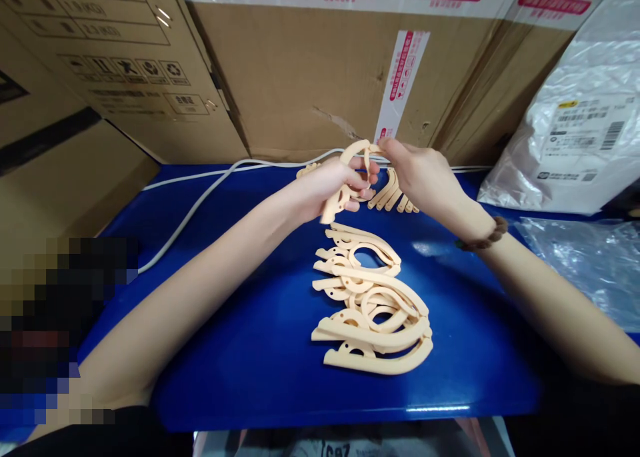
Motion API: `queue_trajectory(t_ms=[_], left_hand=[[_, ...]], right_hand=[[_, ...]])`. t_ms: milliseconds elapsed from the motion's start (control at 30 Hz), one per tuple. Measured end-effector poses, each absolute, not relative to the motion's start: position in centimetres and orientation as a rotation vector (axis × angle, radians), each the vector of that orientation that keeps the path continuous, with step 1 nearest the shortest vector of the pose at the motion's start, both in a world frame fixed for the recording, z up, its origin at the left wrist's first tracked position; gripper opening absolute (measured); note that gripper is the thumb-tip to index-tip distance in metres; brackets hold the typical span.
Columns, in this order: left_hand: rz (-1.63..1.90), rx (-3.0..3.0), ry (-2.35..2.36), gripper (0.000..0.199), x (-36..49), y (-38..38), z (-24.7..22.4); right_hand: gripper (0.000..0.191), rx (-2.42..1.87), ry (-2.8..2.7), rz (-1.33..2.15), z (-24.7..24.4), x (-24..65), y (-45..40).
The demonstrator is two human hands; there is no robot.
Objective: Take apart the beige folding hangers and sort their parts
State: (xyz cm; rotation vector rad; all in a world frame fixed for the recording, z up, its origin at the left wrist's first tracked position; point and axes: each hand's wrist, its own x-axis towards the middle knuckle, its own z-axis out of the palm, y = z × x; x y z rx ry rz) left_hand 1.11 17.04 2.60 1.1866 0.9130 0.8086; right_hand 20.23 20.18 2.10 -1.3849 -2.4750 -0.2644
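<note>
Fingers (374,166) of left hand (343,176) and right hand (425,177) grip a curved beige piece (354,152) above blue table (240,357).

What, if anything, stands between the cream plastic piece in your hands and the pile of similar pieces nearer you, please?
Nothing visible stands between them: the left hand and right hand hold the cream piece near the far end of the pile.

Both hands (345,184) on beige plastic piece (356,152).

Blue worktop (225,357): cardboard boxes (310,70) along its back edge; white cable (187,234) across its rear left; white plastic parcel (575,124), rear right corner.
</note>
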Motion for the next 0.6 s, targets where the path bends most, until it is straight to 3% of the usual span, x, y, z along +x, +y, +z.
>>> queue_trajectory(t_ms=[133,433,600], left_hand=[[0.775,1.696,1.216,0.019,1.8,17.4,1.3],[0.571,1.931,1.378,0.011,4.6,20.7,1.6],[0.505,1.933,1.346,0.012,6.2,21.7,1.3]], right_hand=[[0.032,-1.626,-2.314,0.214,2.6,22.1,22.6],[0.029,-2.253,-2.133,-0.053,1.1,26.5,24.5],[0.025,-2.405,-2.136,0.062,0.6,26.4,24.8]])
